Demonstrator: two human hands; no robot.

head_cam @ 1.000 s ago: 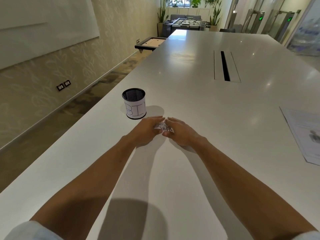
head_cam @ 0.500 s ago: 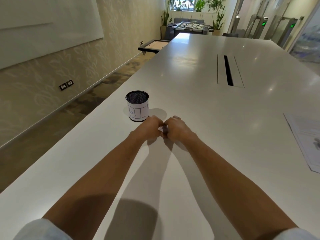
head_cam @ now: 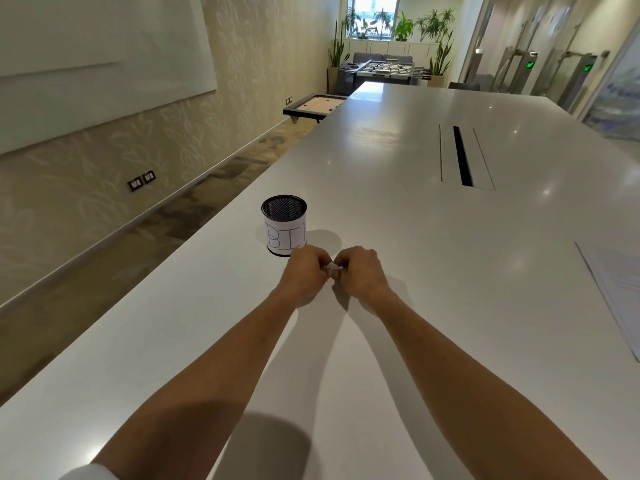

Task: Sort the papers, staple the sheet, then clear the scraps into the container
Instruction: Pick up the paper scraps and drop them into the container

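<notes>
head view, hands: left hand [head_cam: 306,271] and right hand [head_cam: 358,271] meet at frame centre, knuckles up, fingers curled in, both pinched together on one small wad

head view, scraps: scraps [head_cam: 333,268] show only as a pale sliver in the gap between the two fists; most of the wad is hidden, amount can't be told

head view, container: black mesh container [head_cam: 284,225] with a paper label reading "BI…", upright, mouth open, sits just up and left of the hands; left hand knuckles overlap its lower right edge in frame, contact can't be told

head view, key relation: container lies up-left of the wad, so left hand is the nearer one; right hand is on the far side of the wad from it. Opening faces straight up, so the drop likely has to come from above the rim, not from the side

head view, papers: papers [head_cam: 620,289] lie flat at right edge of frame, well apart from hands, partly cut off

head view, table: white table [head_cam: 398,220] runs toward top of frame, bare around the hands; dark cable slot [head_cam: 462,155] upper right

head view, step guess: scrap clearing under way, wad gathered but not yet over the container; a lift up-left looks like what's needed

head view, risk: loose bits may slip out between the fists on the lift
</notes>
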